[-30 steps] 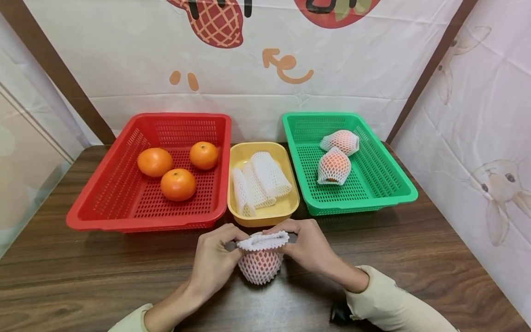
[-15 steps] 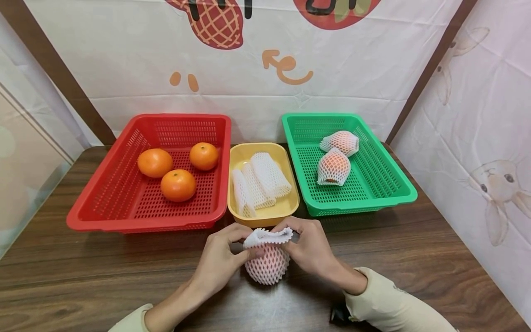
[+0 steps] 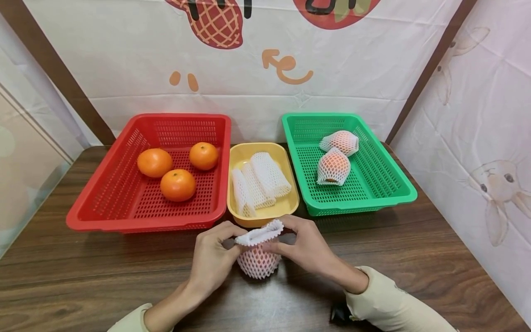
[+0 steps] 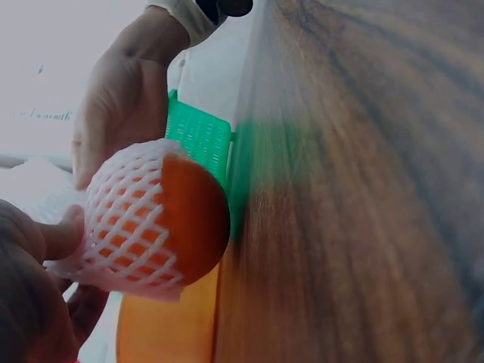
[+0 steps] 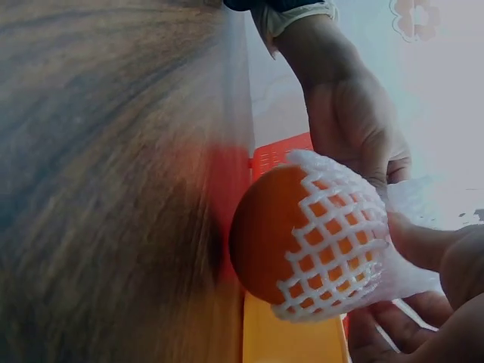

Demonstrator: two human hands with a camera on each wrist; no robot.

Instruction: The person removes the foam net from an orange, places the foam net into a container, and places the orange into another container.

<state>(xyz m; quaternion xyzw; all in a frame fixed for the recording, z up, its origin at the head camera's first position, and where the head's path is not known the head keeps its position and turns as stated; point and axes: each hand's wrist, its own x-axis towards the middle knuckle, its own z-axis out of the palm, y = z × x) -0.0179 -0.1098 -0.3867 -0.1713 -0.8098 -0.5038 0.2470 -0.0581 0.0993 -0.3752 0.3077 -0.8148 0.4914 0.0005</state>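
Head view: both hands — left, right — pinch the white foam net around a round orange above the wood-grain surface. Wrist views: the diamond mesh covers most of the smooth orange — its bottom bare.

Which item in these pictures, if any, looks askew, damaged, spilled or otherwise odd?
Only the orange held by the left hand and right hand stands out a little: its foam net covers one end, leaving the other end bare in both wrist views. Nothing looks spilled or damaged in the red basket, yellow tray or green basket.
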